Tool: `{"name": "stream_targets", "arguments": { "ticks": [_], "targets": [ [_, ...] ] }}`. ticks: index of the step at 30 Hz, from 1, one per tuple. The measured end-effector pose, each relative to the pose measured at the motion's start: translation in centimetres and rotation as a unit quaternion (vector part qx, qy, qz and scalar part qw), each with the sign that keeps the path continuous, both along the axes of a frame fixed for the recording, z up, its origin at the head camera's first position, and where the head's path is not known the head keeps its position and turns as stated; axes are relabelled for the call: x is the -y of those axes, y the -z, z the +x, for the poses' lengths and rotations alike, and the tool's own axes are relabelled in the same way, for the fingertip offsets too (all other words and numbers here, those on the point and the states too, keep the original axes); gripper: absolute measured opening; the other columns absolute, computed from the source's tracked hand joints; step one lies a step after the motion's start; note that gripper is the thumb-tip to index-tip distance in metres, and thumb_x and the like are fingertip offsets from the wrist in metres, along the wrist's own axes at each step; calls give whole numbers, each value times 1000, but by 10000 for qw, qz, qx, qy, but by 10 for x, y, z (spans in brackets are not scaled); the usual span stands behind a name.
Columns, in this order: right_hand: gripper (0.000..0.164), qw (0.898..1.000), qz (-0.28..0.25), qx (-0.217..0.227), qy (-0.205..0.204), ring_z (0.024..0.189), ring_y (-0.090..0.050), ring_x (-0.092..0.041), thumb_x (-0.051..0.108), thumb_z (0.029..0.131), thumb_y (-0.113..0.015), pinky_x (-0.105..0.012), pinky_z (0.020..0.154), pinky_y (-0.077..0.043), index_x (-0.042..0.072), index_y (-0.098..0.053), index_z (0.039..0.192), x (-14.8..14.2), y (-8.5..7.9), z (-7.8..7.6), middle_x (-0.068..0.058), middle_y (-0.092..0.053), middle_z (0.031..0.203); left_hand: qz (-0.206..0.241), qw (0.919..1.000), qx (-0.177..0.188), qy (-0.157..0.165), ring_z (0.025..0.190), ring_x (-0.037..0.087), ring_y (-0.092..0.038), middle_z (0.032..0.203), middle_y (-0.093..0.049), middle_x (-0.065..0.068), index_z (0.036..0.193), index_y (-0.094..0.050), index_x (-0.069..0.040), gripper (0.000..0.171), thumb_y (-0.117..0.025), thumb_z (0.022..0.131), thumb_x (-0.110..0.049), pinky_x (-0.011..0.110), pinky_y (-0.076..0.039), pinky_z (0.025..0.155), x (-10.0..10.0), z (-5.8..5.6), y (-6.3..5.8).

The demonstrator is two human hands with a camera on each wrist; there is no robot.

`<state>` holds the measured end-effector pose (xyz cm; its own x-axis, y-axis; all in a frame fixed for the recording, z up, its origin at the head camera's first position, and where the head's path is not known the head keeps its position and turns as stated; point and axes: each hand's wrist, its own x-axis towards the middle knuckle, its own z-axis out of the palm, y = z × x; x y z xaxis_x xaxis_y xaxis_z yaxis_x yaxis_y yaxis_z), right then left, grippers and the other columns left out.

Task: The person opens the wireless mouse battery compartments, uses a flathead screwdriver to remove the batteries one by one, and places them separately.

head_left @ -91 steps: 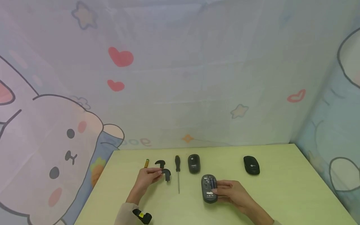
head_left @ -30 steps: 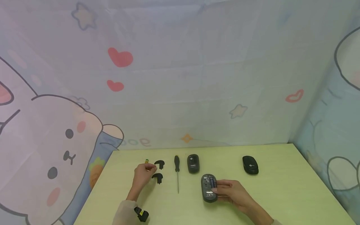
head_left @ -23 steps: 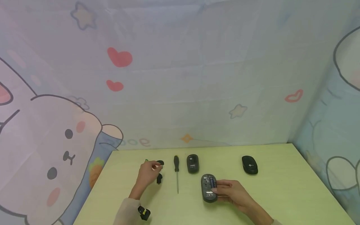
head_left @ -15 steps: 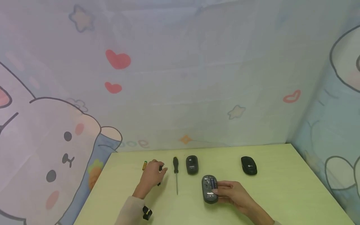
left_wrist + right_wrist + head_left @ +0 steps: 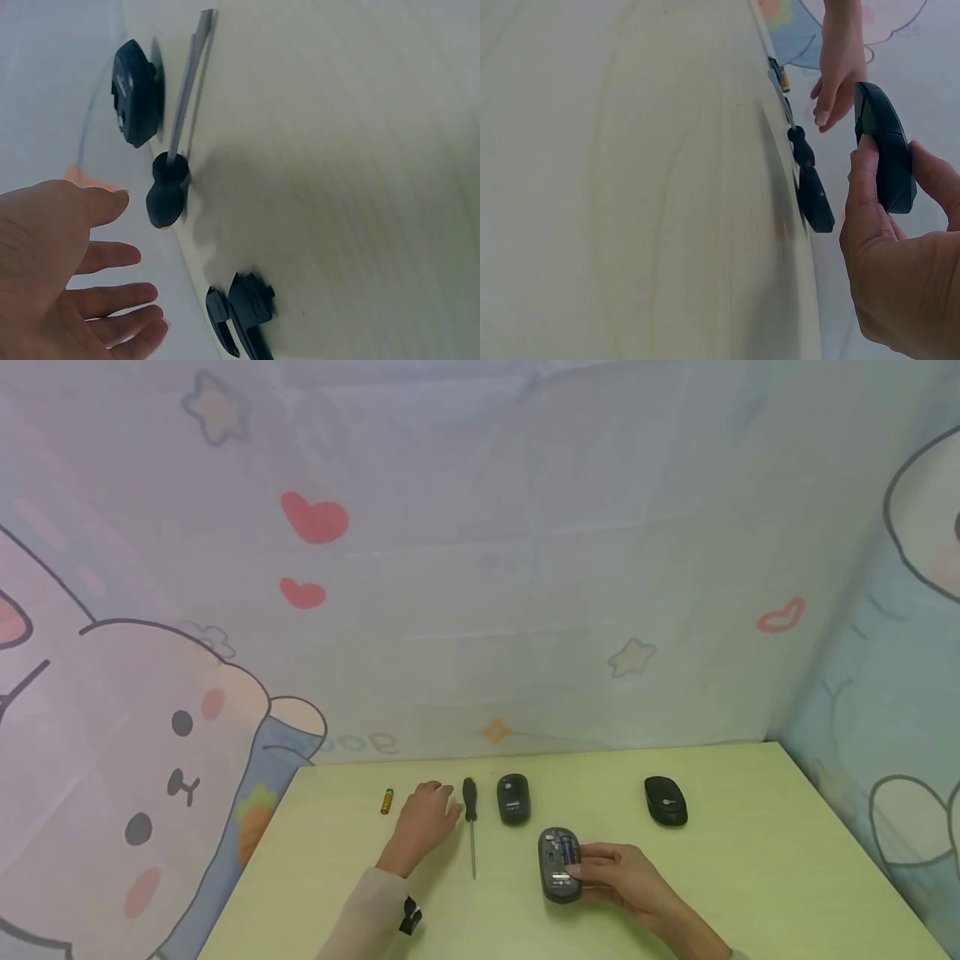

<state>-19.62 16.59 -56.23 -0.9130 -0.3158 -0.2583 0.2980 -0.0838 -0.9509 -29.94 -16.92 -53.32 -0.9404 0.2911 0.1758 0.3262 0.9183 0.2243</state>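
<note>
Just left of the screwdriver (image 5: 470, 810), the left hand (image 5: 423, 822), grip spread, should meet it squarely, while to its right the right hand (image 5: 621, 877) pinches the upturned mouse (image 5: 553, 864), best held steady.

Pale yellow-green tabletop (image 5: 750, 877), faint wood grain. Going off the screwdriver (image 5: 471, 810): it's lying handle toward the back edge, dark grey mouse (image 5: 513, 799) just right of the handle, black mouse (image 5: 666, 801) way further right, two small black parts (image 5: 253, 306) left, yellow battery (image 5: 387, 802) left too.
</note>
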Motion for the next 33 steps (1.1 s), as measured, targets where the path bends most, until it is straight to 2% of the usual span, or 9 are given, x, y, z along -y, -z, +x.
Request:
{"name": "stream_targets", "arguments": {
  "ticks": [6, 13, 22, 33],
  "targets": [
    [72, 10000, 39, 15, 38, 103, -78, -19, 20, 93, -81, -35, 90, -67, -18, -48, 145, -1, 1, 1, -17, -77, 124, -327, 9985, 443, 30, 144, 54, -48, 153, -51, 34, 152, -48, 5, 62, -57, 109, -38, 63, -47, 117, -10, -12, 15],
    [72, 10000, 38, 54, 70, 104, -78, -19, 20, 93, -81, -35, 91, -67, -17, -48, 145, -5, -1, 1, -16, -77, 124, -305, 9978, 590, -41, 150, 55, -39, 158, -42, 39, 155, -39, 11, 69, -54, 110, -39, 61, -37, 126, -21, -17, 18],
    [73, 9999, 23, 131, 61, 105, -78, -19, 20, 94, -80, -35, 91, -66, -18, -46, 147, -9, 1, 2, -17, -75, 128, -363, 9964, 772, 8, 153, 52, -36, 162, -39, 35, 156, -38, 11, 71, -52, 110, -41, 61, -35, 127, -27, -22, 24],
    [74, 9997, 95, 163, 125, 106, -77, -20, 21, 94, -81, -36, 92, -66, -17, -47, 147, -13, -1, 3, -19, -74, 129, -279, 9960, 846, 93, 152, 52, -39, 158, -43, 37, 150, -42, 18, 70, -52, 111, -39, 57, -37, 127, -35, -25, 26]
  ]
}}
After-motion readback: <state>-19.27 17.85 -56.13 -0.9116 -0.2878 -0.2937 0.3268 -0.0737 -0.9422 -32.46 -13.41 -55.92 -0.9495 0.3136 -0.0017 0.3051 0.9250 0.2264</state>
